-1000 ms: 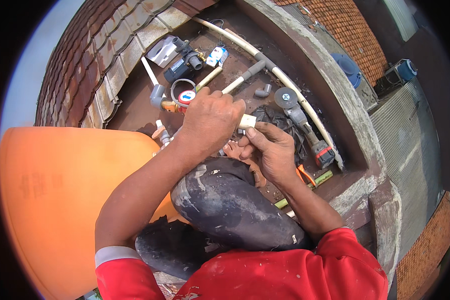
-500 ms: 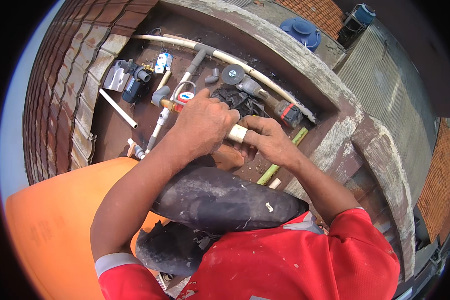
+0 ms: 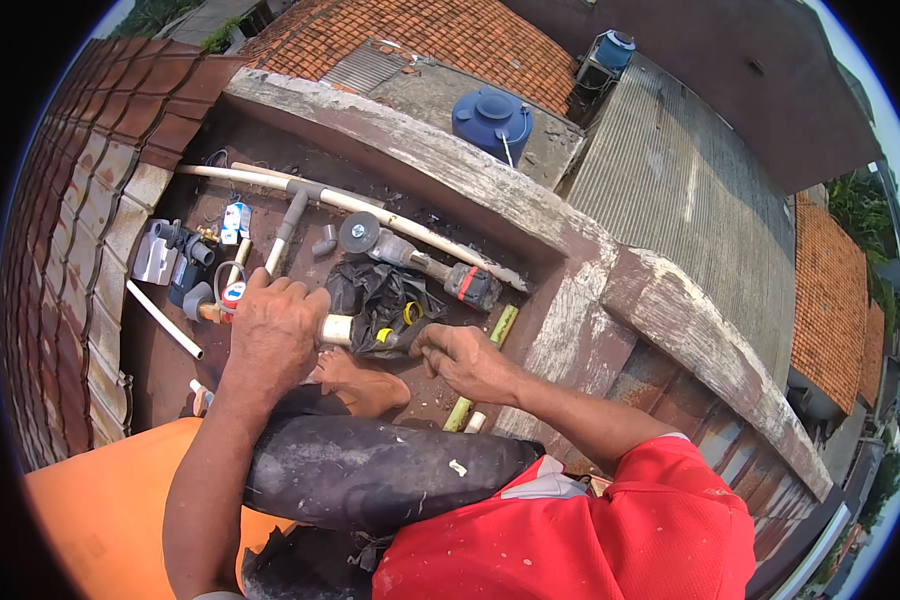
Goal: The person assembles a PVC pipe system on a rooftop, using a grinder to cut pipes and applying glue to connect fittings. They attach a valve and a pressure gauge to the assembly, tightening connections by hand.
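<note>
My left hand (image 3: pixel 278 328) is closed around a white plastic pipe (image 3: pixel 337 329), whose open end sticks out to the right of my fist. Just past that hand, a brass fitting (image 3: pixel 210 313) joins a grey elbow (image 3: pixel 196 299) and a part with a red and white round label (image 3: pixel 233 291). Apart from the pipe, my right hand (image 3: pixel 467 362) hovers with its fingers loosely bent and nothing visible in them. Left of its fingertips, a small yellow-capped item (image 3: pixel 385 336) and a yellow ring (image 3: pixel 412 313) rest on a black plastic bag (image 3: pixel 355 290).
A cordless angle grinder (image 3: pixel 410 255) lies behind the bag. A long white pipe (image 3: pixel 390 218) runs along the low wall (image 3: pixel 450 170). Dark pump parts (image 3: pixel 185 270) and a loose white pipe (image 3: pixel 165 320) are at left. A green pole (image 3: pixel 505 325) lies at right, beside my bare foot (image 3: pixel 365 388).
My right hand has let go of the pipe's end and moved off to the right. The left hand keeps the pipe. The view has shifted, showing the yellow items on the bag.
</note>
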`<state>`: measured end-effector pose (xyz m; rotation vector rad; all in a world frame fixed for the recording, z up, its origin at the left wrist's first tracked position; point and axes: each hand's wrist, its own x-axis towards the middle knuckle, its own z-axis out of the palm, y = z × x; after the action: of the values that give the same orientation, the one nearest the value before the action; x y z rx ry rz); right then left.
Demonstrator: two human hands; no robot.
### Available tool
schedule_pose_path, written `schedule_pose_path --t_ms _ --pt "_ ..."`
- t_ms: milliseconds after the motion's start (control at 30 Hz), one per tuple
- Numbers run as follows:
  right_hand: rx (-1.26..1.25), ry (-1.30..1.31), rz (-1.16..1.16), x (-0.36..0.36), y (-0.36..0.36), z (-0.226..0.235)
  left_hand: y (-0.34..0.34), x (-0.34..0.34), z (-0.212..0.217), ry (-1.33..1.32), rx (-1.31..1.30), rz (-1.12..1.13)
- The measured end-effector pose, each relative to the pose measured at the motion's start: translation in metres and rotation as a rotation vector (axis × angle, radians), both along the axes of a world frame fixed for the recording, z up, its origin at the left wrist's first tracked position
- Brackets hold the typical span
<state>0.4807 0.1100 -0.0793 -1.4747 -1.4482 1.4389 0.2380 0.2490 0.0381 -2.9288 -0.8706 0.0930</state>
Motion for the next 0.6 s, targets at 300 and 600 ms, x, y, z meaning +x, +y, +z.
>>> schedule_pose_path --t_ms 300,600 --pt "0.336 0.006 -0.103 -0.008 0.013 0.019 -0.006 0.003 -0.001 0.075 -0.190 -0.010" --pt "0.994 -0.371 0.088 -0.048 0.038 0.024 -0.016 0.019 0.015 0.283 -0.417 0.076"
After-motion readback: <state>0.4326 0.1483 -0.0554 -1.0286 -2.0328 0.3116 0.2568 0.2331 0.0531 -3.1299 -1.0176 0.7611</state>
